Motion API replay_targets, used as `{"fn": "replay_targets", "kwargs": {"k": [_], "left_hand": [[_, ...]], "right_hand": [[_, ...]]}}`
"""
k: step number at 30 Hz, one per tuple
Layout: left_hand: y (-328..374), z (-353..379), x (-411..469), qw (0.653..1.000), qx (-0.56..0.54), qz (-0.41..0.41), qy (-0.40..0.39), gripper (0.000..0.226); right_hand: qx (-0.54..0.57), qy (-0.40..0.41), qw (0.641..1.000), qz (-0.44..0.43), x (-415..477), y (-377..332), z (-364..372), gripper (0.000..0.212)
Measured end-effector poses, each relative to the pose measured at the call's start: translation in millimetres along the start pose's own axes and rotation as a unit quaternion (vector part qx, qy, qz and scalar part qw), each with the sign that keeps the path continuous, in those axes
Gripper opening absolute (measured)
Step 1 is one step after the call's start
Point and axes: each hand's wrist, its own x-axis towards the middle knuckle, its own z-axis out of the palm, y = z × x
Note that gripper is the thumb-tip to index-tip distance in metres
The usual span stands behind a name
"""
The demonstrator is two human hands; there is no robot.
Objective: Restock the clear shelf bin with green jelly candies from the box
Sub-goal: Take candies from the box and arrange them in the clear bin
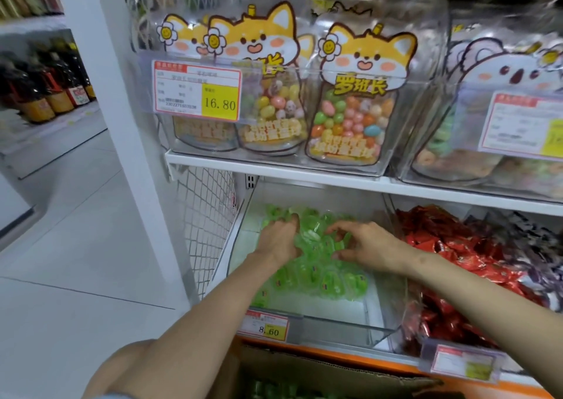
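Head view: the main risk, as I judge it, is spilling. The green jelly candies (320,280) are heaped toward the back and middle of the clear bin (335,328). The strip just behind its low front wall is bare. A hard sweep forward could push the slippery cups over that wall and down past the price tag (266,327) clipped to the bin's front left corner. They might land in the cardboard box (320,371) below the bin, or miss it and roll onto the floor. A sideways push could also lift candies over the bin's right wall into the red packets (457,261) lying just beyond it, mixing the stock. The shelf (274,167) right above the bin leaves little headroom, so a wrist raised carelessly may knock it. The soft cups could also be squashed if leaned on.

Both hands are inside the bin, on top of the heap. The left hand (278,240) lies palm down at the heap's left rear, fingers fairly straight, with their tips sunk among the candies. The right hand (370,246) is at the heap's right side, fingers spread and loosely bent, their tips touching the cups. Neither hand visibly grips anything, though I cannot tell whether a candy is caught under either palm
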Motion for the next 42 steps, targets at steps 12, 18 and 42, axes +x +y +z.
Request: {"fn": "replay_targets", "kwargs": {"k": [12, 18, 42], "left_hand": [[-8, -23, -38, 0.957, -0.259, 0.113, 0.068, 0.056], [-14, -31, -50, 0.956, -0.255, 0.141, 0.014, 0.058], [-10, -36, -41, 0.932, -0.352, 0.053, -0.072, 0.024]], "right_hand": [[0.448, 0.047, 0.892, 0.037, 9, -29, 14, 0.023], [0.496, 0.039, 0.865, 0.056, 10, -40, 9, 0.023], [0.393, 0.059, 0.917, 0.038, 16, -38, 7, 0.028]]}}
